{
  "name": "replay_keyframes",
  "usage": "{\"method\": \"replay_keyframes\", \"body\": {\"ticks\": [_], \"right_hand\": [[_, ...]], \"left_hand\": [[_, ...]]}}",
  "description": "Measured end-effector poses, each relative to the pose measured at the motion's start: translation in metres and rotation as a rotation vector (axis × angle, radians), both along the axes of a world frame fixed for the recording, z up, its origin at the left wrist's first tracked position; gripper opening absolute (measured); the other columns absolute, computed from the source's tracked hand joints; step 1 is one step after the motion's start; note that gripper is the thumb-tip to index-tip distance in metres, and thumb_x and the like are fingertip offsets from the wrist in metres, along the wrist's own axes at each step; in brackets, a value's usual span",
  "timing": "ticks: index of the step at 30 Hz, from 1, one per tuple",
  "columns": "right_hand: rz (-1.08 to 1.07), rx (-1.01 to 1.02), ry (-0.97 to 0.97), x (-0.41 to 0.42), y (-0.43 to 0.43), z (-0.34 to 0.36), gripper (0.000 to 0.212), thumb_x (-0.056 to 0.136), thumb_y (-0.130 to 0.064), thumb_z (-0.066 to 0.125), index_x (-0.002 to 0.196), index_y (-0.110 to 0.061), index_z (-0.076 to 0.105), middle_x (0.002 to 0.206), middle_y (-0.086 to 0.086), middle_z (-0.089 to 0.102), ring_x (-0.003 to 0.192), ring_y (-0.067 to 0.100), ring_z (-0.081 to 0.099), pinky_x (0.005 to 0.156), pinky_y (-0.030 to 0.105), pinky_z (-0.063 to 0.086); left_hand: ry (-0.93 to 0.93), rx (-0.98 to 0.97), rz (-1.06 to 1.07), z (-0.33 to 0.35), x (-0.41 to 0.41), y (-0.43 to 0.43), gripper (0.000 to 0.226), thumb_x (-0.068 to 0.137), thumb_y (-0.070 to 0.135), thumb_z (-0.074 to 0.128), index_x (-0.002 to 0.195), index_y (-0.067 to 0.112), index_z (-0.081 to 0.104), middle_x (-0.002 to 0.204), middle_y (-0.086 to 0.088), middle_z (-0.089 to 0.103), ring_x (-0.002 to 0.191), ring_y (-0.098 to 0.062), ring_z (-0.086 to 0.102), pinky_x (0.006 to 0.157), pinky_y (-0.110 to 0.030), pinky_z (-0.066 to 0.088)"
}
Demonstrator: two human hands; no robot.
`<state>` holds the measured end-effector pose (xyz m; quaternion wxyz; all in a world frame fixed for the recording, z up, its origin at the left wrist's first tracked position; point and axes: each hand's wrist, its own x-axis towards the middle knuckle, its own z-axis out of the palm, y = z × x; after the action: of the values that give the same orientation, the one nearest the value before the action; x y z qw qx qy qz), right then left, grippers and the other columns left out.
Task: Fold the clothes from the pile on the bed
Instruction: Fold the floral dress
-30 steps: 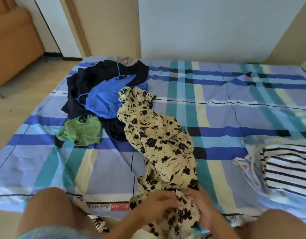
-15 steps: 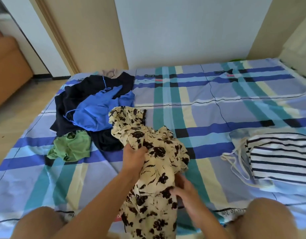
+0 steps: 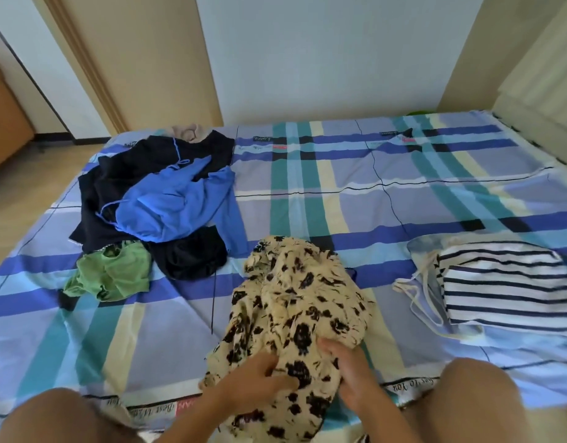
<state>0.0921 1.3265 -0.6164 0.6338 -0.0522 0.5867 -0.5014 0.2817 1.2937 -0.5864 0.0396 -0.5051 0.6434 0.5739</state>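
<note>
A crumpled cream garment with black flower print [image 3: 295,302] lies at the near middle of the bed [image 3: 339,193]. My left hand [image 3: 253,383] and my right hand [image 3: 352,375] both grip its near end at the bed's front edge. The pile sits at the left: a blue garment [image 3: 173,203] on top of black clothes [image 3: 116,177], a green piece [image 3: 113,276] in front, a beige piece [image 3: 189,131] at the back. A folded striped white and navy garment [image 3: 506,286] rests at the right on a light blue fabric [image 3: 426,251].
My knees [image 3: 480,398] frame the near edge of the bed. Walls stand behind the bed, a cream cabinet [image 3: 544,75] at the right. An orange armchair [image 3: 4,123] stands on the wooden floor at the left.
The printed garment has been pulled off the pile toward me and bunched up. My left hand has come down from its middle to its near end, beside my right hand.
</note>
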Motion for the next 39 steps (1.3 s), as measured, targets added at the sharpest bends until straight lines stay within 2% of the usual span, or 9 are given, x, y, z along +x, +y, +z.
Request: {"method": "replay_keyframes", "body": {"ticks": [7, 13, 16, 20, 25, 29, 32, 35, 39], "right_hand": [[0.476, -0.112, 0.129, 0.028, 0.007, 0.004, 0.103, 0.045, -0.017, 0.096, 0.136, -0.021, 0.048, 0.12, -0.003, 0.068, 0.113, 0.017, 0.062, 0.102, 0.034, 0.049], [0.793, -0.207, 0.236, 0.035, 0.015, 0.021, 0.063, 0.08, -0.013, 0.079, 0.127, -0.033, 0.042, 0.12, -0.02, 0.058, 0.115, 0.0, 0.053, 0.082, 0.01, 0.041], [0.666, -0.136, 0.211, 0.021, 0.012, 0.019, 0.047, 0.078, -0.045, 0.078, 0.115, -0.025, 0.058, 0.108, -0.005, 0.068, 0.099, 0.011, 0.064, 0.086, 0.026, 0.049], [0.259, -0.089, 0.365, 0.007, 0.003, -0.008, 0.035, 0.081, -0.039, 0.074, 0.105, -0.016, 0.065, 0.109, 0.013, 0.071, 0.102, 0.028, 0.068, 0.092, 0.043, 0.053], [0.172, -0.207, 0.374, 0.0, -0.006, -0.013, 0.099, 0.071, -0.009, 0.086, 0.15, -0.029, 0.031, 0.143, -0.006, 0.044, 0.13, 0.018, 0.047, 0.103, 0.05, 0.048], [0.207, -0.324, 0.239, 0.003, -0.003, 0.003, 0.057, 0.069, -0.024, 0.084, 0.123, -0.022, 0.064, 0.117, 0.003, 0.073, 0.11, 0.021, 0.068, 0.088, 0.039, 0.058], [0.064, -0.264, 0.168, -0.002, -0.002, 0.008, 0.027, 0.092, -0.002, 0.061, 0.113, -0.02, 0.064, 0.095, 0.001, 0.075, 0.091, 0.02, 0.069, 0.076, 0.036, 0.055], [-0.15, -0.23, 0.024, -0.018, -0.006, 0.008, 0.023, 0.097, 0.005, 0.044, 0.102, -0.009, 0.062, 0.082, 0.006, 0.072, 0.079, 0.023, 0.064, 0.072, 0.035, 0.052], [-0.223, -0.237, 0.025, -0.032, -0.011, 0.01, 0.018, 0.092, -0.004, 0.058, 0.108, -0.005, 0.065, 0.089, 0.022, 0.066, 0.078, 0.03, 0.064, 0.076, 0.039, 0.051]], "left_hand": [[0.354, 0.201, 0.853, 0.014, 0.013, -0.014, 0.097, 0.079, 0.067, 0.069, 0.152, 0.043, 0.01, 0.138, 0.015, 0.043, 0.132, -0.025, 0.05, 0.11, -0.046, 0.041], [0.249, 0.11, 0.871, 0.021, 0.017, -0.021, 0.073, 0.075, 0.012, 0.082, 0.137, 0.019, 0.044, 0.111, -0.007, 0.07, 0.092, -0.026, 0.072, 0.069, -0.037, 0.061], [0.29, 0.066, 0.94, 0.034, 0.021, -0.022, 0.04, 0.084, 0.005, 0.07, 0.122, 0.01, 0.058, 0.091, -0.012, 0.076, 0.073, -0.025, 0.075, 0.052, -0.029, 0.057], [0.355, 0.082, 0.985, 0.058, 0.025, -0.024, 0.027, 0.088, 0.004, 0.064, 0.113, 0.015, 0.059, 0.081, -0.014, 0.076, 0.067, -0.026, 0.072, 0.052, -0.032, 0.055], [0.374, 0.066, 0.865, 0.092, 0.017, -0.032, 0.023, 0.084, 0.0, 0.063, 0.104, 0.011, 0.06, 0.073, -0.014, 0.071, 0.065, -0.029, 0.068, 0.062, -0.033, 0.053], [0.403, 0.027, 0.753, 0.118, 0.006, -0.052, 0.034, 0.06, 0.008, 0.072, 0.093, 0.012, 0.062, 0.079, -0.012, 0.072, 0.061, -0.023, 0.068, 0.064, -0.03, 0.052], [0.414, -0.088, 0.714, 0.132, 0.004, -0.076, 0.023, 0.081, 0.011, 0.075, 0.1, 0.017, 0.063, 0.106, -0.011, 0.073, 0.077, -0.022, 0.071, 0.067, -0.027, 0.056], [0.384, -0.29, 0.657, 0.136, 0.015, -0.092, 0.014, 0.09, 0.016, 0.07, 0.097, 0.026, 0.065, 0.092, 0.001, 0.076, 0.085, -0.019, 0.073, 0.079, -0.034, 0.055], [0.198, -0.551, 0.668, 0.113, 0.039, -0.102, 0.019, 0.086, 0.003, 0.069, 0.089, 0.021, 0.067, 0.073, 0.006, 0.071, 0.066, -0.012, 0.068, 0.062, -0.025, 0.05]]}}
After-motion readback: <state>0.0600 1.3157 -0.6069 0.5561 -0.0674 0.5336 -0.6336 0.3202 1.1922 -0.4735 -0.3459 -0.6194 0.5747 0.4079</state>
